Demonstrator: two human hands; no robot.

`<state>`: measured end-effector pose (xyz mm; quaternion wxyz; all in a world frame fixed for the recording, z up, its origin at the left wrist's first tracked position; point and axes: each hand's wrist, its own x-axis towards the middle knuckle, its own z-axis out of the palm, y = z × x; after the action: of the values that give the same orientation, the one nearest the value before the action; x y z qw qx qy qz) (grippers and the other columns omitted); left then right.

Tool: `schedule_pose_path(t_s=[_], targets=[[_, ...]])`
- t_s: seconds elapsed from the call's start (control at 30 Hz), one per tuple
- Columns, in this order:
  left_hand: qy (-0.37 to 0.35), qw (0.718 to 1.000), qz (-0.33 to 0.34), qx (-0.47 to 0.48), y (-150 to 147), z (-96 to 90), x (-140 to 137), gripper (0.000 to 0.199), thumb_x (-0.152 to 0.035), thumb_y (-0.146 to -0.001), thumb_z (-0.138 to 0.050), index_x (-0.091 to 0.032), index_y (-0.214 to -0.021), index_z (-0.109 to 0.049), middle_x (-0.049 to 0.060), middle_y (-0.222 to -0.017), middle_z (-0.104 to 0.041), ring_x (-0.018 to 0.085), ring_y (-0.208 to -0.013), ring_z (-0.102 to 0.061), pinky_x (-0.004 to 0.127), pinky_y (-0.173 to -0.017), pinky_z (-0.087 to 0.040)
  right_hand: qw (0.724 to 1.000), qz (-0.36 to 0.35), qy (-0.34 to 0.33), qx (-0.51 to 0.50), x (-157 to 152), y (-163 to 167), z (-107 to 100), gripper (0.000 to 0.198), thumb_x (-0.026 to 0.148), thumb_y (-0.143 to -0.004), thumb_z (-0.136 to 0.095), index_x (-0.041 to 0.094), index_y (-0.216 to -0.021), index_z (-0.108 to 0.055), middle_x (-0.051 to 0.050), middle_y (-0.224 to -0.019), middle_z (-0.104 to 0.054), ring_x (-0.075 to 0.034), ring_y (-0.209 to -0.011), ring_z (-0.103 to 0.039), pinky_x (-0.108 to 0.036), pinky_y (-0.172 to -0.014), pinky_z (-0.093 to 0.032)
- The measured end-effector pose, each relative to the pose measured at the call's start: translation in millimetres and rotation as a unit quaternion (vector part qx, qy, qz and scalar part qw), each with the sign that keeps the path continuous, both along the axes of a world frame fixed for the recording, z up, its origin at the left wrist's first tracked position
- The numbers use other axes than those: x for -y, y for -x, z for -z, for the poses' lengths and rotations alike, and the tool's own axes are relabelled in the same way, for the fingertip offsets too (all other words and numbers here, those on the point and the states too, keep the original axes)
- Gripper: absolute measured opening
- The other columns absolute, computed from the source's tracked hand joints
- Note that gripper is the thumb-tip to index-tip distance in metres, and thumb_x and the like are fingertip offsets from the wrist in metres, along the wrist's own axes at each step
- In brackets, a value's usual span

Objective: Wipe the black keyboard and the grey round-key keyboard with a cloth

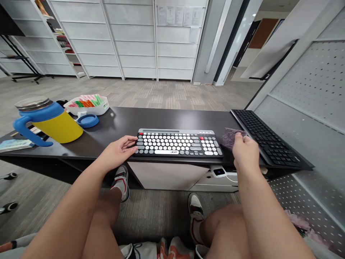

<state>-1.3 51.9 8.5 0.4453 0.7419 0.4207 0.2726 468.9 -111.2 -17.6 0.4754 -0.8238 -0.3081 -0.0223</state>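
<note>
A dark desk (167, 118) spans mid-frame; on it, at centre, a white-keyed keyboard (175, 143) faces the person, apparently for easy reach. At centre-left, the relaxed, loosely curled left hand (118, 151) touches its left edge, probably steadying it. Centre-right, the right hand (246, 151) seems to pinch a patterned cloth (228, 138).

Two hands (118, 151) (245, 150), two keyboards (179, 144) (265, 136) — one cloth (228, 137), one mug (58, 124), one white basket (101, 108), one desk (159, 118)

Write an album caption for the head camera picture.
Left hand at a pale-keyed keyboard, right hand gripping a patterned cloth beside a black keyboard.
</note>
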Motion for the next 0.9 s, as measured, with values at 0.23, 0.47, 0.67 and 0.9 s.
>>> schedule_pose_path(t_s=[0.23,0.47,0.67,0.9], targets=[[-0.001,1.0,-0.007,-0.007,0,-0.2,-1,0.061,-0.055,-0.085,-0.082,-0.026,-0.134,-0.065,0.01,-0.152,-0.064,0.03,-0.147,-0.055,0.049,-0.125,-0.043,0.988,-0.059,0.118,0.085,-1,5,-5,0.044,0.051,-0.103,-0.045,0.02,-0.096,-0.074,-0.011,-0.084,-0.073,-0.027,-0.076,-0.062,-0.034,-0.067,-0.039],[-0.021,1.0,-0.005,-0.018,2,2.9,-3,0.059,-0.058,-0.087,-0.08,-0.026,-0.134,-0.064,0.011,-0.151,-0.065,0.029,-0.144,-0.058,0.048,-0.124,-0.045,0.957,-0.116,0.226,0.141,-10,40,-17,0.043,0.045,-0.108,-0.037,0.023,-0.113,-0.074,-0.009,-0.075,-0.07,-0.025,-0.067,-0.061,-0.033,-0.06,-0.033],[-0.026,0.999,-0.007,-0.035,2,-0.7,0,0.07,-0.062,-0.076,-0.088,-0.029,-0.134,-0.067,0.009,-0.149,-0.067,0.033,-0.141,-0.061,0.049,-0.121,-0.048,0.924,-0.139,0.299,0.193,-9,55,-27,0.042,0.039,-0.11,-0.034,0.022,-0.121,-0.07,-0.011,-0.082,-0.074,-0.027,-0.07,-0.067,-0.033,-0.058,-0.032],[-0.024,0.997,-0.001,-0.073,2,-4.0,1,0.073,-0.062,-0.073,-0.09,-0.031,-0.135,-0.067,0.008,-0.152,-0.064,0.035,-0.132,-0.067,0.052,-0.119,-0.051,0.9,-0.129,0.346,0.233,-7,71,-37,0.04,0.034,-0.111,-0.033,0.018,-0.118,-0.07,-0.014,-0.082,-0.074,-0.03,-0.078,-0.073,-0.034,-0.062,-0.036]])
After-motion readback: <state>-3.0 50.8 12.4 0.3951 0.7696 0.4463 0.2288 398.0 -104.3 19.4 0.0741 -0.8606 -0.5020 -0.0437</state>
